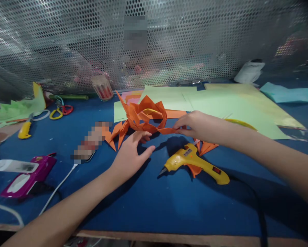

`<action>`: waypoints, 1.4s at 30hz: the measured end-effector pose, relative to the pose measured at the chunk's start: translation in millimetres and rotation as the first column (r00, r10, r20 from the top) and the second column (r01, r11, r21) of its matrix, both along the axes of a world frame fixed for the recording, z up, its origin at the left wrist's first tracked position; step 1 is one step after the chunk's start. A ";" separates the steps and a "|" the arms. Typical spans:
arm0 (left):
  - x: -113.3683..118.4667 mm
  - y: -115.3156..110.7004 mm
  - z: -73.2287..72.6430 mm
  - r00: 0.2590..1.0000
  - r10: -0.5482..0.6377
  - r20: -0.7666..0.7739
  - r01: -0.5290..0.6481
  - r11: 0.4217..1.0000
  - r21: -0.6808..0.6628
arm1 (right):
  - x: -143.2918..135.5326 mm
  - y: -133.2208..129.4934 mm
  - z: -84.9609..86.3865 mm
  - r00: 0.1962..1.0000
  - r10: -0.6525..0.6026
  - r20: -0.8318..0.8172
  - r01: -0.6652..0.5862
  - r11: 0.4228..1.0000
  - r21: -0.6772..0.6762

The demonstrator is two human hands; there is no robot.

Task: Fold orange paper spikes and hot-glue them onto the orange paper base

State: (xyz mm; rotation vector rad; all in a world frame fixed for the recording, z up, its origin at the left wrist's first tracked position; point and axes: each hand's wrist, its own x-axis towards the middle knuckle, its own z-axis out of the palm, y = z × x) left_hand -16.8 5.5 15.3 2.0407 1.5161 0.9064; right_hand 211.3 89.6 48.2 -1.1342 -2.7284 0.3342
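A ring of folded orange paper [146, 104], spiky like a crown, stands on the blue table around a yellow band [150, 111]. My right hand [191, 124] pinches the end of a pointed orange paper piece [166, 130] at the ring's near right side. My left hand [133, 149] is at the ring's near edge, thumb and fingers apart with nothing between them; whether its fingertips touch the paper I cannot tell. In front of my right hand lies a yellow hot glue gun [195, 161], nozzle pointing left. Folded orange pieces [120, 132] lie left of the ring.
Pale green paper sheets [220, 103] spread behind. On the left are a phone [90, 156] with a white cable, a purple device [30, 178], scissors [56, 114] and a yellow-handled cutter [25, 129]. A jar [102, 88] stands by the perforated metal panel [169, 41]. The glue gun's black cord [259, 206] trails over the front edge.
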 end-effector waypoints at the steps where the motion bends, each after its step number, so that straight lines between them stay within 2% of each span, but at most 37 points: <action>1: 0.6 0.2 0.7 0.996 0.010 0.086 -0.006 0.999 -0.038 | -3.6 -6.0 3.8 0.999 0.017 -0.039 -0.018 1.000 -0.024; 4: 4.1 -1.5 4.2 0.940 0.028 0.339 0.030 0.986 -0.165 | -15.0 -25.4 12.5 0.989 0.026 -0.143 -0.038 0.996 -0.079; 6: 7.6 -4.9 7.3 0.895 0.032 0.445 0.075 0.972 -0.221 | -21.6 -36.4 14.7 0.985 0.053 -0.162 -0.074 0.989 -0.124; 9: 12.9 -11.1 10.3 0.847 0.047 0.530 0.122 0.952 -0.279 | -28.1 -46.3 14.8 0.988 0.055 -0.143 -0.081 0.981 -0.178; 12: 15.5 -13.3 8.8 0.780 0.078 0.621 0.124 0.953 -0.276 | -30.6 -48.9 14.3 0.987 0.054 -0.154 -0.082 0.980 -0.182; 16: 14.4 -10.1 2.4 0.685 0.182 0.705 0.085 0.942 -0.325 | -31.3 -47.8 11.2 0.970 0.124 -0.211 -0.151 0.982 -0.115; 20: 14.1 -7.9 -0.1 0.619 0.287 0.731 0.073 0.905 -0.418 | -33.6 -49.0 7.0 0.978 0.129 -0.163 -0.137 0.990 -0.040; 23: 14.5 -8.7 0.7 0.623 0.283 0.729 0.078 0.905 -0.418 | -34.8 -51.6 6.8 0.985 0.080 -0.150 -0.094 0.992 -0.090; 25: 14.2 -9.4 1.1 0.650 0.241 0.721 0.091 0.917 -0.389 | -34.3 -52.8 8.1 0.981 0.015 -0.195 -0.055 0.977 -0.205; 29: 12.9 -9.8 1.1 0.665 0.201 0.719 0.085 0.936 -0.341 | -30.6 -50.9 8.9 0.941 -0.107 -0.320 -0.052 0.891 -0.451; 33: 12.7 -9.4 1.3 0.649 0.202 0.734 0.088 0.938 -0.336 | -28.1 -45.7 3.1 0.909 -0.168 -0.382 -0.075 0.834 -0.546; 36: 13.5 -9.6 0.8 0.665 0.208 0.717 0.128 0.915 -0.384 | -29.9 -43.9 0.7 0.921 -0.136 -0.366 -0.085 0.845 -0.527; 38: 13.8 -9.2 -0.3 0.685 0.211 0.697 0.143 0.899 -0.414 | -31.3 -45.4 4.5 0.942 -0.112 -0.317 -0.053 0.882 -0.468; 40: 13.4 -7.9 -1.7 0.682 0.232 0.693 0.138 0.891 -0.434 | -30.0 -49.8 13.3 0.971 -0.144 -0.192 0.079 0.947 -0.312; 41: 12.9 -7.0 -2.4 0.673 0.250 0.696 0.131 0.886 -0.445 | -27.7 -53.2 18.8 0.975 -0.197 -0.102 0.176 0.967 -0.184; 42: 12.2 -6.0 -2.9 0.663 0.269 0.699 0.126 0.880 -0.458 | -24.1 -57.4 24.2 0.964 -0.266 0.009 0.266 0.963 -0.043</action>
